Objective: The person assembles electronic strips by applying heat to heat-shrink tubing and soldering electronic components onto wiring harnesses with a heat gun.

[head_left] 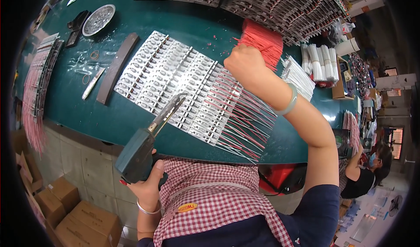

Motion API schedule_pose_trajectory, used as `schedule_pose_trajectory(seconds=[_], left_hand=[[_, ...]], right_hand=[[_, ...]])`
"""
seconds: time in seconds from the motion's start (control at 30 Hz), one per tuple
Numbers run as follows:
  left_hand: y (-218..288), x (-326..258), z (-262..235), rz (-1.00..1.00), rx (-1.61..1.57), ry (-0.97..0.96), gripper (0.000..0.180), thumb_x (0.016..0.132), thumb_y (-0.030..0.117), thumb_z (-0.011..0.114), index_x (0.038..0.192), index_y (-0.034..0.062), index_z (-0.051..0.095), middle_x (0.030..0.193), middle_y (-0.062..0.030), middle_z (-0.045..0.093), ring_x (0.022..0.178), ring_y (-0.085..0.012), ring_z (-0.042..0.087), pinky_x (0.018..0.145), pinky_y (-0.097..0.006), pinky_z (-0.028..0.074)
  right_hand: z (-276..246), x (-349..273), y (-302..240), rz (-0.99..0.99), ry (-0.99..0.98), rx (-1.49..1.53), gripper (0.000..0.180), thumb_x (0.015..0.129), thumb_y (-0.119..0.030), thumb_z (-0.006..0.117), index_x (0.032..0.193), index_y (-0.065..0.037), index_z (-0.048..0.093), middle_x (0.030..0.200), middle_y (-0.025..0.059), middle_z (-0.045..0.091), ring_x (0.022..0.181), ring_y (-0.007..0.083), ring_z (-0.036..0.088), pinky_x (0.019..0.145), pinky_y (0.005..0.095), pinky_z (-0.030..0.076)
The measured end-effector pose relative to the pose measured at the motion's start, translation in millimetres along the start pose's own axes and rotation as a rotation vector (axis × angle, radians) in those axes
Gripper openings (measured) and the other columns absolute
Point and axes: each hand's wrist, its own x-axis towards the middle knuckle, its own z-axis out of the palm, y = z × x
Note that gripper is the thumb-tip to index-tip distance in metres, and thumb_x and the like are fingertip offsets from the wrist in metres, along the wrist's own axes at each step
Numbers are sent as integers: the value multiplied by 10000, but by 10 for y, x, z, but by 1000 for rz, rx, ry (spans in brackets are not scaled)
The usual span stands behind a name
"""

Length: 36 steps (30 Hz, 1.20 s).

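Observation:
My left hand (151,181) is wrapped round the grip of a dark teal soldering gun (134,153). The gun's long metal tip reaches over a panel of small silvery metal parts (173,87) in rows on the table. Red and white wires (249,115) stick out from the panel's right side toward the table's front edge. My right hand (246,63) is closed, knuckles up, over the panel's upper right corner, beside a pile of red wires (262,39). Its fingertips are hidden, so I cannot make out what they hold. White wires (297,76) lie right of the red pile.
Stacked panels (284,8) line the back of the green table (192,24). On the left are a dark bar (117,67), a knife (93,84), a metal bowl (99,20) and wired panels (41,76). Cardboard boxes (87,223) stand on the floor. A co-worker (365,172) sits at right.

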Motion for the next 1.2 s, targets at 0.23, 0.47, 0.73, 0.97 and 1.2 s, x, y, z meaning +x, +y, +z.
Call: schedule_pose_trajectory(seconds=[0.23, 0.47, 0.73, 0.97, 1.2], left_hand=[[16, 86, -126, -129, -310, -51, 570, 800, -26, 683, 1339, -23, 496, 1183, -188, 643, 689, -153, 615, 518, -256, 501], [-45, 127, -157, -247, -335, -99, 566, 789, -62, 666, 1328, -42, 496, 1165, -199, 622, 719, -172, 621, 514, -278, 504], [-161, 6, -167, -71, 62, -163, 398, 791, -32, 754, 1174, -35, 645, 1049, -112, 704, 763, -165, 671, 658, -290, 544], [-107, 52, 11, 182, 366, -257, 207, 765, -44, 737, 968, -52, 704, 912, -128, 706, 792, -190, 690, 718, -285, 541], [-46, 80, 34, 281, 491, -340, 200, 753, -73, 704, 953, -60, 695, 920, -151, 684, 764, -235, 682, 689, -295, 536]], right_hand=[[2, -204, -67, 104, 192, 251, 120, 717, -43, 679, 825, -63, 726, 869, 106, 665, 877, 266, 653, 713, 358, 546], [-62, -609, -779, 200, 672, 934, 295, 727, 122, 655, 968, -39, 709, 885, 97, 664, 827, 288, 606, 712, 392, 502], [43, -715, -1262, 292, 712, 901, 303, 699, 102, 703, 983, -3, 698, 889, 89, 650, 781, 251, 606, 648, 350, 507], [56, -719, -1293, 259, 698, 831, 329, 699, 10, 643, 1025, 45, 668, 929, 108, 613, 822, 252, 580, 659, 339, 509], [23, -729, -1289, 250, 667, 837, 342, 692, 15, 634, 1031, 52, 666, 940, 112, 604, 824, 254, 565, 663, 337, 502]])
